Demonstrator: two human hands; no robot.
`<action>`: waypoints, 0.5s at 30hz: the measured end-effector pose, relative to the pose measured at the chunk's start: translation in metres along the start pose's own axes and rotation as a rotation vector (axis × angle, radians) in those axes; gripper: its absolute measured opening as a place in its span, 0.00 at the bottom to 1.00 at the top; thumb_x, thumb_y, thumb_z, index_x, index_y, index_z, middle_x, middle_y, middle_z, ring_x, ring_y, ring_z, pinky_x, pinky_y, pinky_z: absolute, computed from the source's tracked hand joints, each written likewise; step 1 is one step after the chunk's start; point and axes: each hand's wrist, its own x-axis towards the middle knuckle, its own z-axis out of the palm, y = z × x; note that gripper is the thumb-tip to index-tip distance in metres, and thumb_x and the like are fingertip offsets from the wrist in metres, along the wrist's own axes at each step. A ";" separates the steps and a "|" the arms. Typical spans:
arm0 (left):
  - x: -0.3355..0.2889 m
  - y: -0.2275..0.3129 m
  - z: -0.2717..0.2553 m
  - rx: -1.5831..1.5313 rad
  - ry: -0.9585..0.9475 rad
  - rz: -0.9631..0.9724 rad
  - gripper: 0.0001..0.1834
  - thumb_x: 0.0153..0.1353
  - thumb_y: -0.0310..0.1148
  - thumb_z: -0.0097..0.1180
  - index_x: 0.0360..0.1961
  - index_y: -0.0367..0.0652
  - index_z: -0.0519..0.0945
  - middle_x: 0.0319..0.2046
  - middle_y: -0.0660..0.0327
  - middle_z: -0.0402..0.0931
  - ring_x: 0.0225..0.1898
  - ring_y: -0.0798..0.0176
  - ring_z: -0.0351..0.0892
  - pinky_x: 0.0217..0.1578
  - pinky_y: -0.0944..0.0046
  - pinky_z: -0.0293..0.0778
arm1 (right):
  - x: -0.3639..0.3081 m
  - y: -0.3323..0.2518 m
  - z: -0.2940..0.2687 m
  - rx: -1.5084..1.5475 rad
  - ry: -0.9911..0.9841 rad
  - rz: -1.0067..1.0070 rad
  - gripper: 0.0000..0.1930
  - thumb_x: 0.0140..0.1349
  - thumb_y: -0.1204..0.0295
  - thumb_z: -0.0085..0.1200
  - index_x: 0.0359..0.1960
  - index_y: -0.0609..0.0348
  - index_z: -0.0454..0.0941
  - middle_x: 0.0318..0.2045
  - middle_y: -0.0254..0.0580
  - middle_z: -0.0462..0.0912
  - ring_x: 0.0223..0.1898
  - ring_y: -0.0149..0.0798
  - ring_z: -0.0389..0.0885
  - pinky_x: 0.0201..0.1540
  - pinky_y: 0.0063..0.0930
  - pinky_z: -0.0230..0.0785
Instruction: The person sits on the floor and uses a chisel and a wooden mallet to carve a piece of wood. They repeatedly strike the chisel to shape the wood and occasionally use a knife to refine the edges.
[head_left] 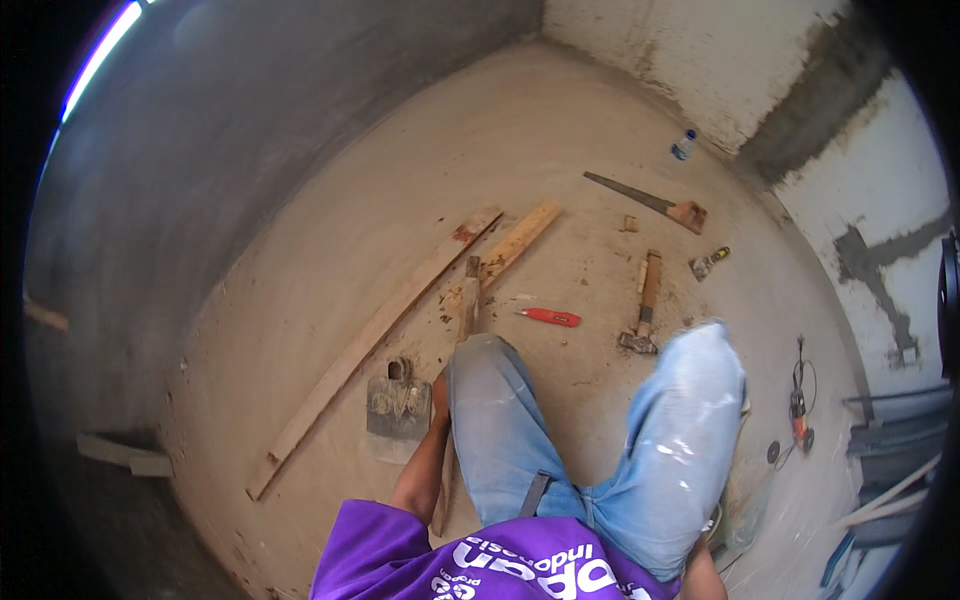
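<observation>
My left arm reaches down beside my left knee, and only a sliver of my left hand [440, 392] shows there. Its fingers are hidden behind the knee. Close to it, a narrow wooden piece [469, 300] passes under my left leg and reappears below; whether the hand grips it is not visible. Just left of the hand lies a hoe head [398, 408], a flat, worn metal blade with a socket. Of my right arm only a bit of forearm shows at the lower edge, beside my right thigh; my right hand is out of sight.
A long board [370, 350] and a shorter plank [525, 240] lie ahead. Nearby are a red utility knife [551, 317], a hammer [646, 300], a scraper [708, 263], a handsaw [650, 200] and a plastic bottle [683, 146]. An angle grinder [798, 412] lies right, near stacked dark lengths [895, 440].
</observation>
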 end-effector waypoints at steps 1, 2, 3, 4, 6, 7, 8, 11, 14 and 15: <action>0.001 -0.002 0.002 -0.001 0.005 -0.016 0.22 0.64 0.39 0.52 0.50 0.32 0.79 0.43 0.41 0.84 0.48 0.41 0.84 0.50 0.52 0.75 | 0.001 -0.003 -0.001 -0.005 0.001 0.009 0.19 0.71 0.57 0.47 0.47 0.61 0.80 0.40 0.54 0.86 0.44 0.55 0.84 0.50 0.45 0.75; 0.000 -0.003 0.004 0.025 0.019 -0.038 0.23 0.65 0.43 0.51 0.49 0.32 0.79 0.41 0.39 0.83 0.47 0.38 0.83 0.48 0.51 0.75 | 0.005 -0.007 -0.003 -0.020 -0.003 0.009 0.19 0.71 0.57 0.47 0.47 0.61 0.80 0.40 0.54 0.86 0.44 0.55 0.84 0.49 0.44 0.75; -0.001 -0.004 0.005 0.052 0.036 -0.063 0.25 0.66 0.47 0.50 0.48 0.32 0.79 0.40 0.37 0.82 0.45 0.36 0.83 0.47 0.49 0.75 | 0.007 -0.012 -0.002 -0.027 -0.006 0.013 0.19 0.71 0.57 0.47 0.47 0.61 0.80 0.40 0.54 0.86 0.44 0.55 0.84 0.49 0.44 0.75; -0.001 0.002 0.008 0.077 0.044 -0.078 0.27 0.67 0.50 0.49 0.47 0.31 0.79 0.38 0.35 0.81 0.44 0.34 0.82 0.45 0.48 0.75 | 0.008 -0.014 -0.005 -0.034 -0.007 0.015 0.19 0.71 0.57 0.47 0.47 0.61 0.80 0.40 0.54 0.86 0.44 0.54 0.84 0.49 0.44 0.75; -0.011 0.024 0.019 0.086 0.118 -0.085 0.31 0.68 0.56 0.47 0.46 0.32 0.79 0.37 0.35 0.81 0.44 0.33 0.82 0.46 0.46 0.75 | 0.009 -0.014 -0.008 -0.040 -0.012 0.021 0.19 0.71 0.58 0.47 0.46 0.61 0.81 0.39 0.54 0.86 0.44 0.54 0.84 0.49 0.44 0.75; -0.013 0.028 0.017 0.089 0.165 -0.082 0.34 0.69 0.59 0.46 0.46 0.32 0.79 0.37 0.34 0.81 0.44 0.33 0.82 0.46 0.45 0.75 | 0.011 -0.020 -0.007 -0.045 -0.017 0.011 0.19 0.71 0.58 0.47 0.46 0.61 0.81 0.39 0.54 0.86 0.44 0.54 0.84 0.49 0.44 0.75; -0.013 0.028 0.015 0.105 0.181 -0.100 0.35 0.68 0.61 0.45 0.45 0.33 0.80 0.36 0.35 0.81 0.43 0.32 0.81 0.45 0.44 0.75 | 0.012 -0.023 -0.006 -0.051 -0.026 -0.003 0.18 0.71 0.58 0.47 0.46 0.61 0.81 0.39 0.54 0.86 0.44 0.53 0.84 0.49 0.43 0.75; -0.011 0.037 0.008 0.130 0.178 -0.171 0.38 0.68 0.65 0.43 0.45 0.34 0.80 0.35 0.35 0.82 0.43 0.32 0.81 0.46 0.43 0.74 | 0.017 -0.042 -0.005 -0.078 -0.046 -0.052 0.18 0.71 0.58 0.48 0.46 0.61 0.81 0.39 0.53 0.86 0.43 0.53 0.84 0.49 0.43 0.75; -0.016 0.061 0.005 0.148 0.096 -0.230 0.39 0.68 0.65 0.43 0.45 0.34 0.81 0.35 0.36 0.82 0.43 0.32 0.82 0.46 0.43 0.75 | 0.017 -0.054 -0.014 -0.101 -0.047 -0.068 0.18 0.71 0.59 0.48 0.45 0.62 0.81 0.39 0.53 0.86 0.43 0.52 0.84 0.48 0.42 0.75; -0.018 0.064 0.004 0.161 0.110 -0.226 0.39 0.68 0.66 0.43 0.45 0.34 0.81 0.35 0.36 0.82 0.43 0.32 0.82 0.46 0.43 0.75 | 0.019 -0.060 -0.016 -0.114 -0.051 -0.082 0.18 0.71 0.59 0.48 0.45 0.62 0.81 0.39 0.53 0.86 0.43 0.52 0.84 0.48 0.42 0.75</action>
